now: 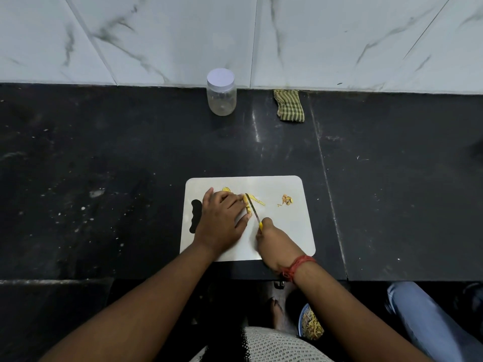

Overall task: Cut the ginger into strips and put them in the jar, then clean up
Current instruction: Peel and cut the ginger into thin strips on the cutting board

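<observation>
A white cutting board [287, 231] lies on the black counter near its front edge. My left hand [222, 220] presses a yellow ginger piece [247, 202] down on the board with its fingertips. My right hand [274, 244] grips a small knife [253, 207] by its yellow handle; the blade rests on the ginger just right of my left fingers. Cut yellow strips [257, 200] lie right of the blade, and another bit of ginger [226, 189] shows above my left hand. A clear jar [221, 96] with a white lid on stands at the back by the wall.
Ginger peel scraps [287, 200] sit on the board's right part. A folded checked cloth [289, 105] lies by the wall right of the jar. Below the counter edge are a bin with scraps [311, 323] and another person's jeans-clad leg [423, 317].
</observation>
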